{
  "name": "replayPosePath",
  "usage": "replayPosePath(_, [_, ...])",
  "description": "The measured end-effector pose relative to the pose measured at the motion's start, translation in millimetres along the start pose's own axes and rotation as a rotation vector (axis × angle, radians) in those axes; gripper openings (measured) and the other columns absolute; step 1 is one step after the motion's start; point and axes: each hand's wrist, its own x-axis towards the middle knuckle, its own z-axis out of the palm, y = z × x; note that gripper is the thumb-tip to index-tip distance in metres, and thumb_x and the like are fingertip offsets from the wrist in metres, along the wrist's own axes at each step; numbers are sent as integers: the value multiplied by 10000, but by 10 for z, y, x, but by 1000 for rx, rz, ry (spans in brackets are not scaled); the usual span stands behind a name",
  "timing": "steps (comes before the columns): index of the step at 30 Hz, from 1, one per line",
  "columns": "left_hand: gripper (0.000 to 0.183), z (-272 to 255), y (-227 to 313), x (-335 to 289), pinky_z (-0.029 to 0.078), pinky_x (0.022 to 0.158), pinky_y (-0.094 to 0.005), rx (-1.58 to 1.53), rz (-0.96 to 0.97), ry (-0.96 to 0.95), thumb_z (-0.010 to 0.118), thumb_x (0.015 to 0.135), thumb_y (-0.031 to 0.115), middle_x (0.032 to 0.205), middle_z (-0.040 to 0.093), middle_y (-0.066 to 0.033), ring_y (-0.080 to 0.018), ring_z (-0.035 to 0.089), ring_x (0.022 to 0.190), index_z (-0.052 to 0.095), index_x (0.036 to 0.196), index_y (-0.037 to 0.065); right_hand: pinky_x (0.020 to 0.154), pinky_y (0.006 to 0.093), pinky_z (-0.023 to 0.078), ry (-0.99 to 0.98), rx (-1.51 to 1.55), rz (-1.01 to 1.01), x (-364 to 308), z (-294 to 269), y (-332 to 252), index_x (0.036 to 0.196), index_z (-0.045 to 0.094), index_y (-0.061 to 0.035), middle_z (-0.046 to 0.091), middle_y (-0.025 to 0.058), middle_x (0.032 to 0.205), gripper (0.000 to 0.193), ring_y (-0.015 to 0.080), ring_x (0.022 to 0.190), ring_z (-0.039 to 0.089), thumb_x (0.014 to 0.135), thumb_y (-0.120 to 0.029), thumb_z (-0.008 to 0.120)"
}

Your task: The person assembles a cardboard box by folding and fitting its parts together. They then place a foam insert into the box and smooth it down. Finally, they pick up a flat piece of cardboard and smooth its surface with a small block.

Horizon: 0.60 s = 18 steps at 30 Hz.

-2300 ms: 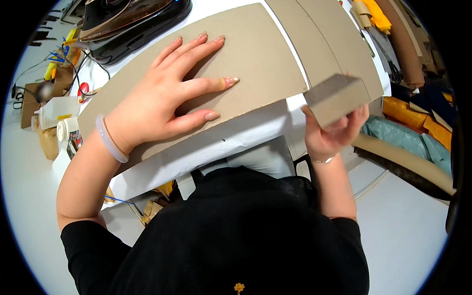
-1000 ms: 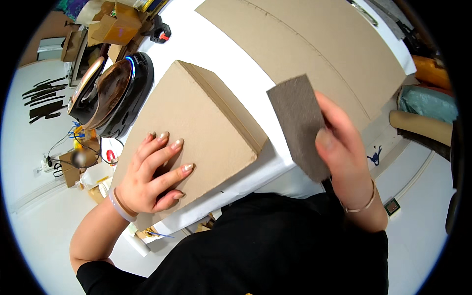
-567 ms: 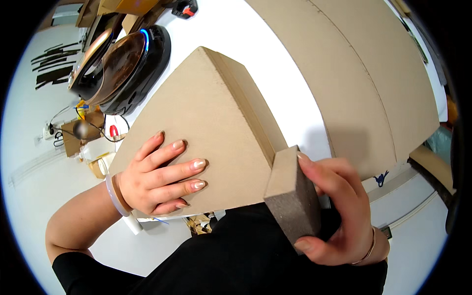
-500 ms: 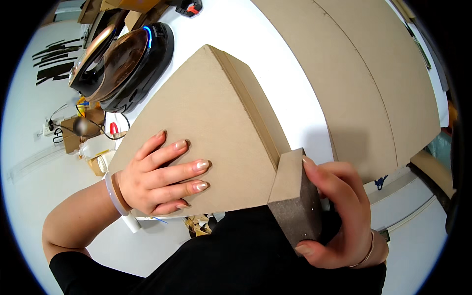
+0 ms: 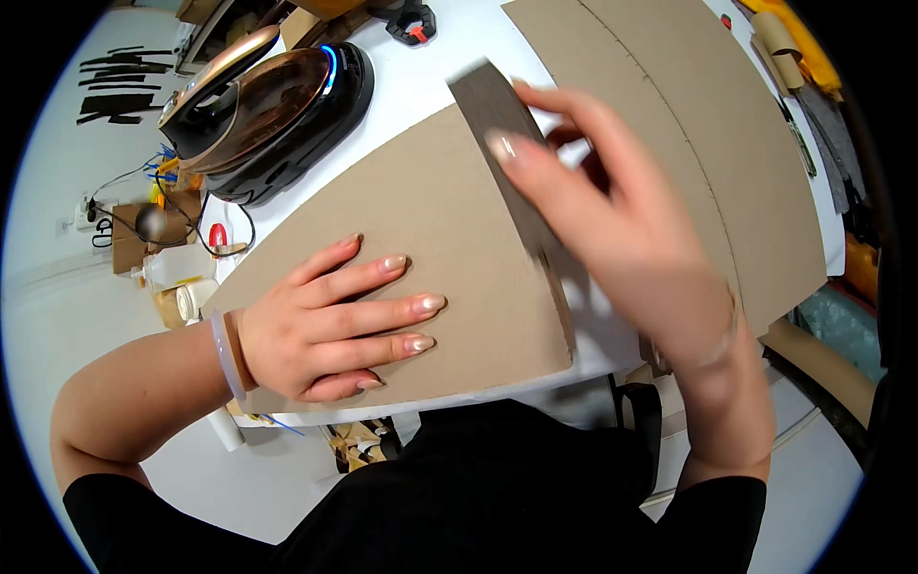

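A tapered tan cardboard piece (image 5: 497, 306) lies on the white table in front of me, its right side ending in a straight edge. My left hand (image 5: 325, 325) rests flat on it, fingers spread. Along the far part of that right edge, my right hand (image 5: 602, 201) grips a dark grey, gritty-looking sanding block (image 5: 485, 100), thumb on the near face and fingers on the far side. The block lies against the edge and hides part of it. My right hand and wrist are blurred by motion.
A black and copper steam iron (image 5: 273, 115) stands on its base at the left rear, its cable (image 5: 251, 225) trailing nearby. A black and red clamp (image 5: 413, 24) lies at the back. A large brown sheet (image 5: 708, 191) with a seam covers the right. A translucent bottle (image 5: 182, 268) is far left.
My right hand has carried the sanding block from the near corner to the far end of the right edge. My left hand stays flat on the cardboard. The whole view has shifted slightly.
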Motion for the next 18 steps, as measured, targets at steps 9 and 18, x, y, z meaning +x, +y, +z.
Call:
replayPosePath(9, [448,1,-14,36,168,1195,-577,-22,1,10,464,989,350,1485,502,-128,-398,361,1439,597,1362,141,769,215,431,35,-75,30,-308,-28,-49,1368,565,-56,524,24,1121,495,58,823,493,908,-188,691])
replayPosePath(18, [456,-13,14,12,175,1194,-573,-30,-15,13,456,1001,365,1478,511,-128,-389,367,1437,594,1369,134,764,226,429,5,-307,-38,-724,-63,-145,1412,516,-51,577,62,1184,550,104,936,532,888,-134,662])
